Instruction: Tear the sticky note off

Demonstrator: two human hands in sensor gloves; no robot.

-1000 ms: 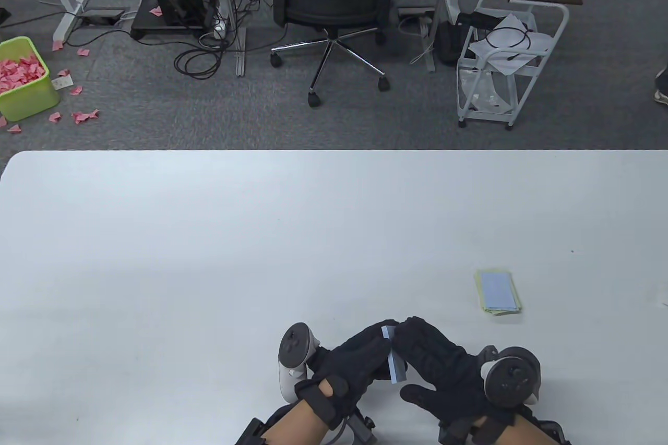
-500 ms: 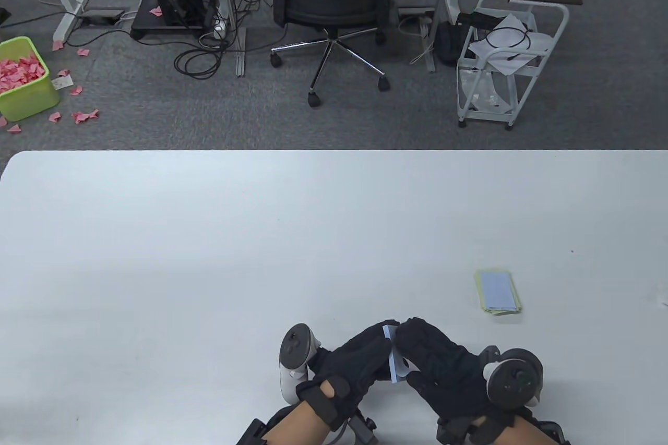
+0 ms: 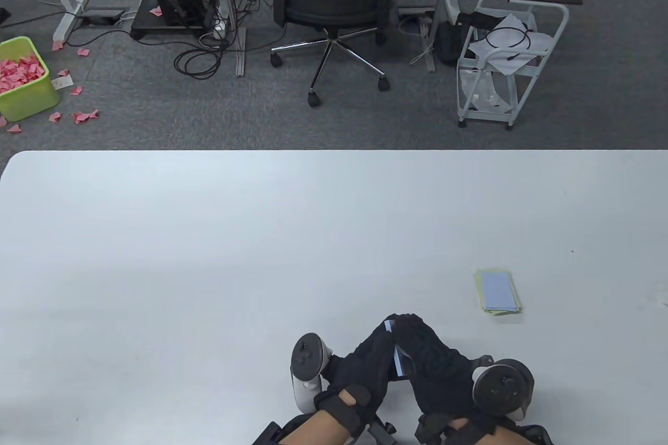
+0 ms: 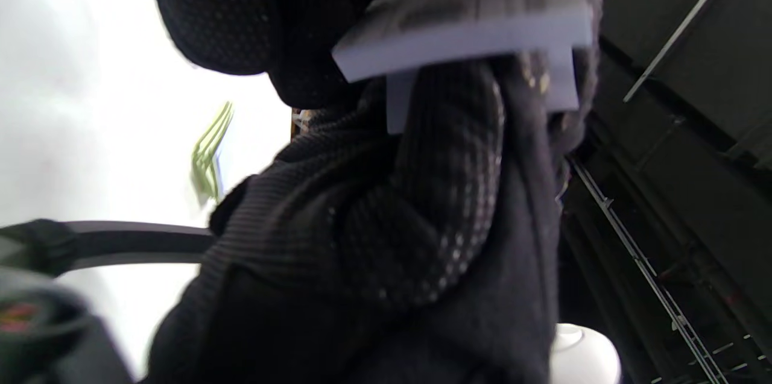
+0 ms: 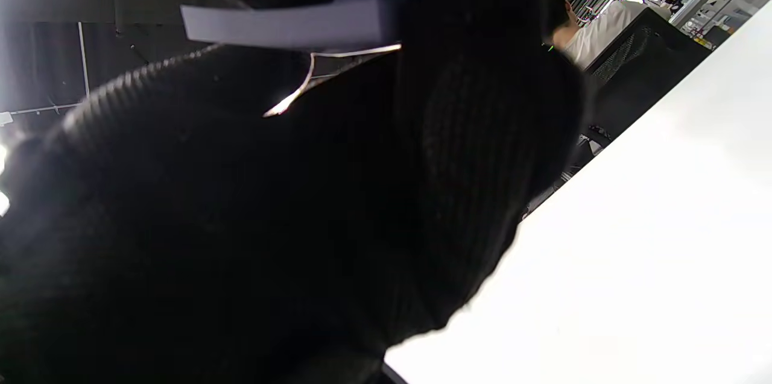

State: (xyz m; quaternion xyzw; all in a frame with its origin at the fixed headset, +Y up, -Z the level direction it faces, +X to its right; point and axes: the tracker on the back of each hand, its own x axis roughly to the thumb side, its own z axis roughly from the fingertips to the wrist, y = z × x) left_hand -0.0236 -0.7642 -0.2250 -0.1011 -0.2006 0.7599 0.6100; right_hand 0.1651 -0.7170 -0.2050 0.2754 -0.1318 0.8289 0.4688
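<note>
Both our hands meet low over the counter (image 3: 209,236), left hand (image 3: 365,361) and right hand (image 3: 433,361) each gripping the blue sticky note pad (image 3: 398,359) between them, probably so one steadies it while the other peels a sheet.

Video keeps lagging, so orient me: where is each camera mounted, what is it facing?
Table view: overhead, facing the table; left hand and right hand enter at bottom.
Left wrist view: tilted, gloved fingers under the blue pad.
Right wrist view: glove fills it, table edge at right.
Shared: both wrist views show the blue pad.
</note>
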